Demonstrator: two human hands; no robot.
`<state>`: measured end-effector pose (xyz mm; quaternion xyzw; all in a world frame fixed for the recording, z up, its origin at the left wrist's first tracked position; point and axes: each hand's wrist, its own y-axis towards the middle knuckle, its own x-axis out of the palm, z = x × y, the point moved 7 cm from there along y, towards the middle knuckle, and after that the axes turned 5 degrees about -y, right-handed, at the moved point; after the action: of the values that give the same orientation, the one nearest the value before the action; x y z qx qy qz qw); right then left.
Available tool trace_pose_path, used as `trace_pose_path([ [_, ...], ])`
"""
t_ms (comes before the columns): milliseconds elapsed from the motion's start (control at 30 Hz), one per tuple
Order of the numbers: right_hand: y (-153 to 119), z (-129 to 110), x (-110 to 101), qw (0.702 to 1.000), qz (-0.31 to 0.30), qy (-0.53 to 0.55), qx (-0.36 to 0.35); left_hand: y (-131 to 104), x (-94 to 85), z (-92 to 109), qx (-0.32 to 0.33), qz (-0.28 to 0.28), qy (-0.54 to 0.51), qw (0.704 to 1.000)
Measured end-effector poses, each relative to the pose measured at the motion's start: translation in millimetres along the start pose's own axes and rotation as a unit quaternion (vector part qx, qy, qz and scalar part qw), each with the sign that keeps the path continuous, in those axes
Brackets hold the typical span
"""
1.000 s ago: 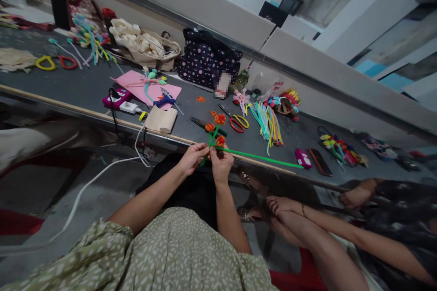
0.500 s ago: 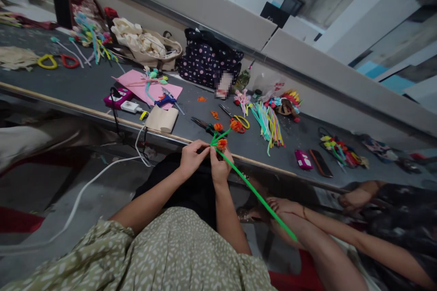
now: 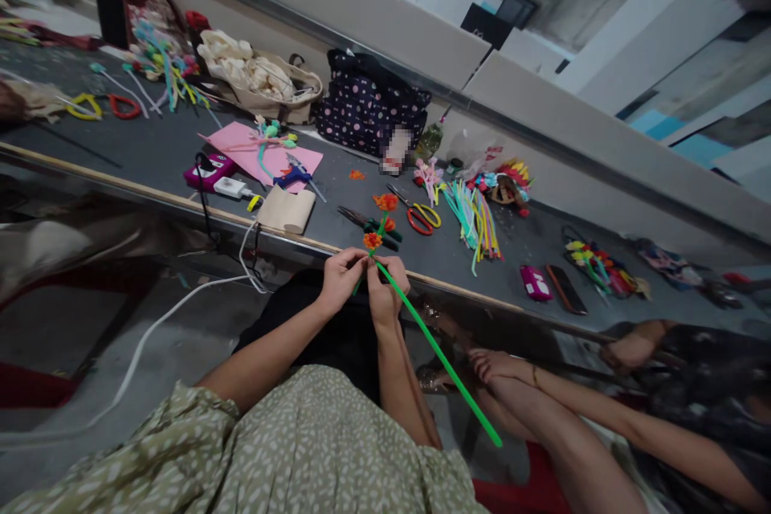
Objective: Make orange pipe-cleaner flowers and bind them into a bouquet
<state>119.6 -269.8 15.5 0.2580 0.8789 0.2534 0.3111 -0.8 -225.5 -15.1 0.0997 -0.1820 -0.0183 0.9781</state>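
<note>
My left hand (image 3: 340,283) and my right hand (image 3: 387,289) meet just off the table's front edge, fingertips pinched together. Between them they grip green pipe-cleaner stems topped with orange flower heads (image 3: 373,240). One long green pipe cleaner (image 3: 442,361) slants from the fingers down to the right, its far end free. How the stems are joined is hidden by my fingers. Just beyond the flowers lie dark-handled pliers (image 3: 356,218), partly covered by them. Scissors (image 3: 420,218) with red and yellow handles rest to their right.
Bundled pipe cleaners (image 3: 475,217) lie right of the scissors. A polka-dot bag (image 3: 367,104) stands against the partition. Left are pink paper (image 3: 241,146), a blue-handled tool (image 3: 293,174) and a white cable (image 3: 144,337) hanging off the edge. Another person's hand (image 3: 497,365) rests on their leg at right.
The flower heads have swung left and now stand more upright above my fingers. The long pipe cleaner's free end has shifted down and left. A dark shape has entered at the far left.
</note>
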Motion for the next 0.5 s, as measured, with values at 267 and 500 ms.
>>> trace_pose_path([
  [267, 4.7, -2.4, -2.3, 1.0, 0.001, 0.018, 0.014, -0.8, 3.5, -19.3, -0.097, -0.003, -0.119, 0.988],
  [500, 3.0, 11.3, 4.3, 0.983, -0.031, 0.139, 0.118, -2.9, 4.8, -21.8, -0.129, -0.04, -0.159, 0.978],
])
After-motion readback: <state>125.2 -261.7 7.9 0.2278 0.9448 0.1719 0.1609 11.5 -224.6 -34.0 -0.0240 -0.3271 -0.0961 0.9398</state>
